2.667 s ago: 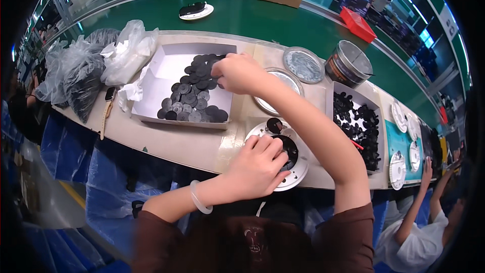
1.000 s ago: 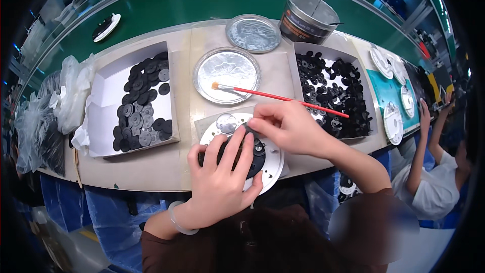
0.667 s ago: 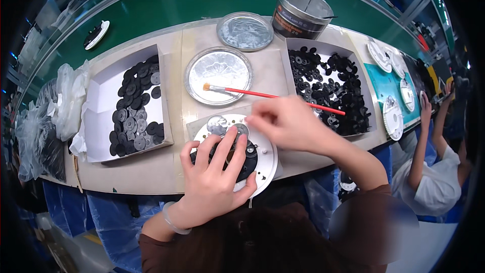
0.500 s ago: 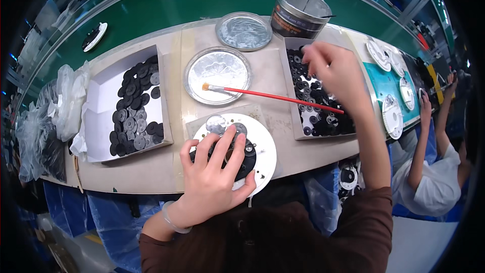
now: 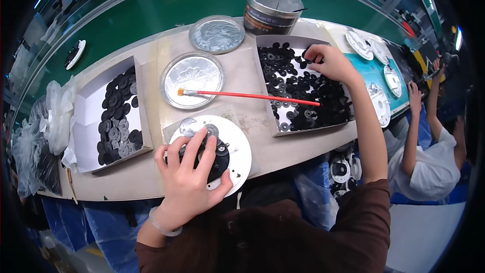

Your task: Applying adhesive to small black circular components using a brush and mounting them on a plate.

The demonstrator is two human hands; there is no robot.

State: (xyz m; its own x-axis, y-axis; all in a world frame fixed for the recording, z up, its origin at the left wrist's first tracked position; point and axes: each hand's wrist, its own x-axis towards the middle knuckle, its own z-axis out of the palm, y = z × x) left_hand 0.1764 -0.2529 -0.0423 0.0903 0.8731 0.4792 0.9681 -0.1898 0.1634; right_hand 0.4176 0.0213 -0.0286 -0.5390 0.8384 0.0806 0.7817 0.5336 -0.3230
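My left hand lies over a white round plate near the table's front edge, its fingers spread across the black part mounted on it. Small gears show around the fingertips; the palm hides the rest. Over the far side of the right-hand box, my right hand has its fingertips closed on a small black gear. Many more small black gears fill that box. A red-handled brush reaches from a round clear lid to the box.
A left-hand box contains flat black and grey gears. Behind stand an open grease tub and a second round lid. Plastic bags lie far left. White plates and a co-worker's hands are at right.
The view has shifted, so the table things appear further left. My right hand has come down to the gears in the right-hand box and its fingers have closed. My left hand stays on the plate.
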